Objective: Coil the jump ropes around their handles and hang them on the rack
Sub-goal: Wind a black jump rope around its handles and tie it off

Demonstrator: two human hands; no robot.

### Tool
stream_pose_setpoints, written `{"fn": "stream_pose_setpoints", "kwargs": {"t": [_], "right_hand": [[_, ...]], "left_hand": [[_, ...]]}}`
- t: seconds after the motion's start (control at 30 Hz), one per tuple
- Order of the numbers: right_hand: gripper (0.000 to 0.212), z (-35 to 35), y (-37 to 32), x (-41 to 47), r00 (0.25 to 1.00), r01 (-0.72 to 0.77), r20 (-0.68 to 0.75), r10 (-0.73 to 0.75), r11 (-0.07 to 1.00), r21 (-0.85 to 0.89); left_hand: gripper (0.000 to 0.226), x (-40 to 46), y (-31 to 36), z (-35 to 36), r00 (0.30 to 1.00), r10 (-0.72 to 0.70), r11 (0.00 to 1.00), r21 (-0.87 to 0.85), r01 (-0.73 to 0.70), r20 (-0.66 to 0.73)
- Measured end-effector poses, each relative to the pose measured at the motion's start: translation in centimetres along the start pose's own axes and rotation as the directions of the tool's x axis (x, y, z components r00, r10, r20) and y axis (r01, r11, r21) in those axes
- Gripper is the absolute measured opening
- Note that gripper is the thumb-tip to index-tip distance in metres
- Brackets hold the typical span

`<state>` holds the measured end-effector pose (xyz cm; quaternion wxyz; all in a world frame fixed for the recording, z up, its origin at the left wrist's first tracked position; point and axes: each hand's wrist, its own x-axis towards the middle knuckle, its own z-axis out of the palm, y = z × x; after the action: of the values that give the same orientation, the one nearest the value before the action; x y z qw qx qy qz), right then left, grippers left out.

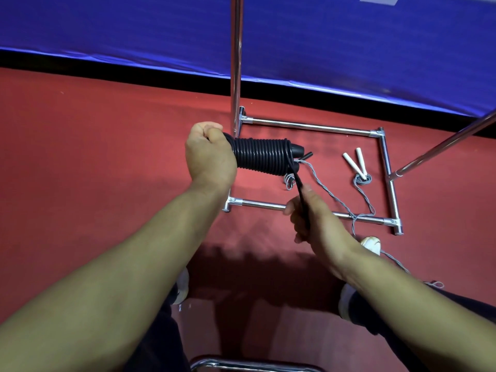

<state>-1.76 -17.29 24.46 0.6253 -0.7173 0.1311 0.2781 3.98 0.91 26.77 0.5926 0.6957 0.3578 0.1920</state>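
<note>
My left hand (210,154) grips one end of a black jump rope bundle (261,156), whose cord is wound in tight turns around its handles. The bundle is held level above the floor. My right hand (308,213) pinches the loose black end of that cord, pulled taut down from the bundle's right end. A second jump rope with white handles (353,160) lies on the floor inside the rack's base; its grey cord (335,197) trails across the front bar toward my feet.
The chrome rack's square base (311,126) sits on the red floor, with an upright pole (236,63) at its back left corner and a slanted bar (442,143) at right. A blue padded barrier runs behind. My shoes are below, and a chrome tube (241,365) lies at the bottom edge.
</note>
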Motion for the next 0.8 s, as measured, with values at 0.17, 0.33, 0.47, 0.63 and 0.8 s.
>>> {"fn": "stream_pose_setpoints", "kwargs": {"t": [0.17, 0.33, 0.47, 0.63, 0.8], "right_hand": [[0.036, 0.4, 0.0, 0.2, 0.99, -0.027, -0.113, 0.079, 0.914, 0.404], [0.025, -0.6, 0.0, -0.6, 0.971, 0.049, 0.228, -0.073, 0.992, 0.113], [0.014, -2.3, -1.0, -0.1, 0.965, 0.156, 0.251, -0.076, 0.935, -0.317], [0.02, -2.8, -0.8, 0.3, 0.984, 0.14, 0.169, -0.049, 0.801, -0.583], [0.026, -1.2, 0.4, 0.2, 0.986, 0.165, 0.048, -0.16, 0.884, -0.438]], "left_hand": [[0.025, 0.9, -0.2, -0.4, 0.997, -0.062, 0.998, 0.004, 0.063, -0.053], [0.022, 1.2, -0.1, -0.4, 0.995, -0.075, 0.997, 0.006, 0.076, -0.067], [0.025, 0.7, -0.2, -0.2, 1.0, -0.012, 0.999, 0.03, 0.013, -0.02], [0.026, 0.6, -0.2, -0.2, 0.999, -0.04, 0.999, -0.015, 0.04, -0.011], [0.026, 0.6, -0.2, -0.2, 0.997, -0.073, 0.996, -0.045, 0.072, -0.022]]}}
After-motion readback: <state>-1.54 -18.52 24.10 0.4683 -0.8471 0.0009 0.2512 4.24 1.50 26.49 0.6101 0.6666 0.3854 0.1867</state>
